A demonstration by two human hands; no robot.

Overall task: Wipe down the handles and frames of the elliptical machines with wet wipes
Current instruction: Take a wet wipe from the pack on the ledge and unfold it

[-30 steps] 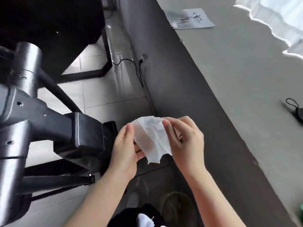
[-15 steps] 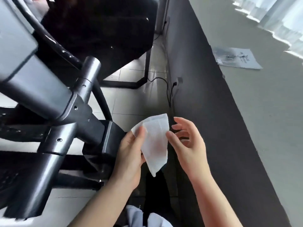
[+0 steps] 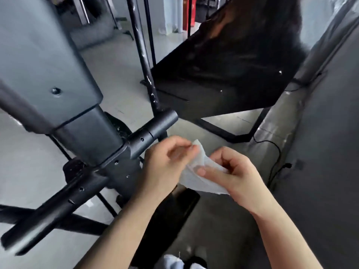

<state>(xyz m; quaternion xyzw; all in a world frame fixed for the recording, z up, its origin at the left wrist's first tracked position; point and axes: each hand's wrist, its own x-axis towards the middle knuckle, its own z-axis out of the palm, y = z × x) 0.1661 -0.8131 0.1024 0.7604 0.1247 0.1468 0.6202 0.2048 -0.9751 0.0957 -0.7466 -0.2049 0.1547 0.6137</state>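
Wipe (image 3: 196, 171) sits between my two hands at about 5 o'clock of centre, bunched and half folded, not on the machine yet. My left hand (image 3: 167, 164) has its grip pinched on the wipe's top corner, fingertips together on the cloth. My right hand (image 3: 231, 171) has thumb and curled fingers clamped on the lower part of the same wipe. Both grips are closed on it and neither touches metal. The elliptical frame (image 3: 91, 136) fills the 9 o'clock side: grey column, joint block with bolts, and a short dark tube (image 3: 155, 127) sticking out toward 1 o'clock, its end just beside my left knuckles but apart from them. A long bar (image 3: 50, 210) runs down to 8 o'clock. I see no wet streaks on any of these parts, though blur makes that hard to call. My read: task is at the prep stage, wipe being readied, wiping of handles and frame all left to do. No handle grip clearly in view. A black panel (image 3: 223, 74) stands at 1 o'clock, and a cable (image 3: 275, 152) lies on the floor (image 3: 120, 65) at 3 o'clock.
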